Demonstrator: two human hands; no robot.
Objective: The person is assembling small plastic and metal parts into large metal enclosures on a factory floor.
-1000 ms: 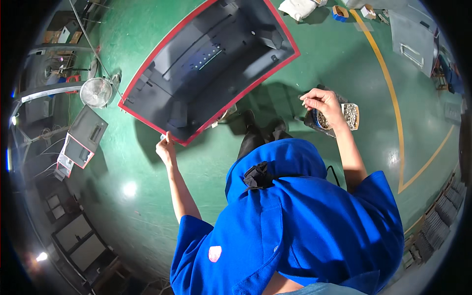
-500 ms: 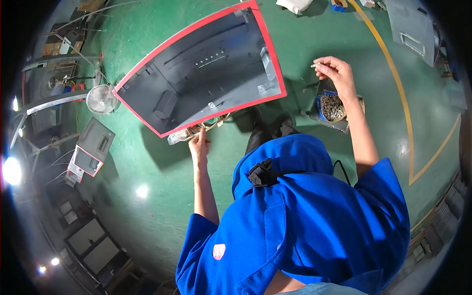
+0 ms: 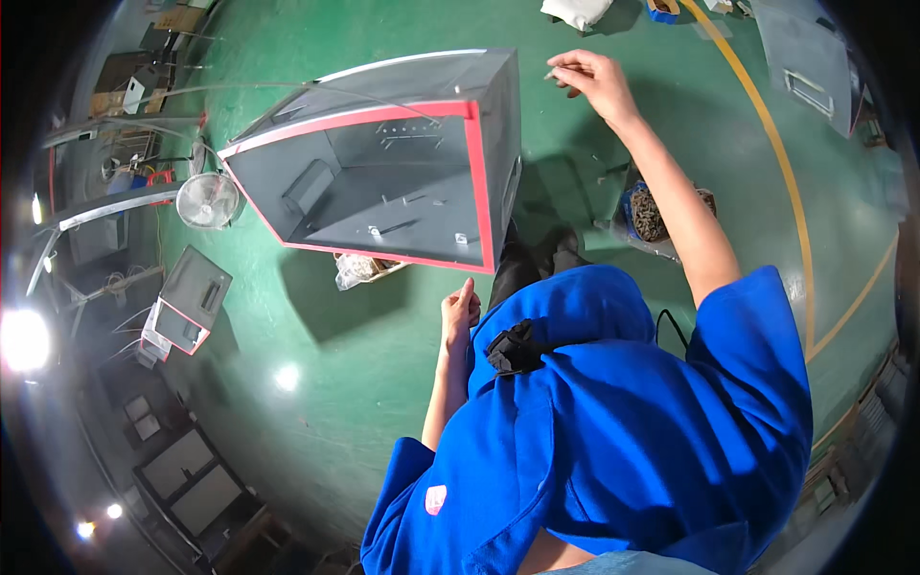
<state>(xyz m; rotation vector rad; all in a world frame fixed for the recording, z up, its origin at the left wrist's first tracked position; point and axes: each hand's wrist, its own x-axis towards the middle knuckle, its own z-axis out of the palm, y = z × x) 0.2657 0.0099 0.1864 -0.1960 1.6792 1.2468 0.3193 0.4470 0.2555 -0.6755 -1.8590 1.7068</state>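
A large grey metal box (image 3: 383,206) with a red rim faces me with its open side. Inside it are small studs and brackets. My left hand (image 3: 461,309) is just below the rim's near right corner, fingers curled in and thumb raised; whatever they may hold is hidden. Off the box's far right corner, my right hand (image 3: 592,81) pinches a small pale piece (image 3: 550,75), too small to name. Beneath my right forearm, a blue-edged bag (image 3: 647,216) on the floor holds many small brownish-grey pieces.
A clear plastic bag and a shallow tray (image 3: 391,269) show under the box's near edge. To the left are a round fan (image 3: 207,200) and a smaller grey box (image 3: 196,287). A white sack (image 3: 575,11) lies far off. Yellow lines (image 3: 767,125) mark the green floor at right.
The box has turned, so its far and right outer sides now show. My left hand has moved right, away from the tray. My right hand has moved farther away and left, still pinching the small piece.
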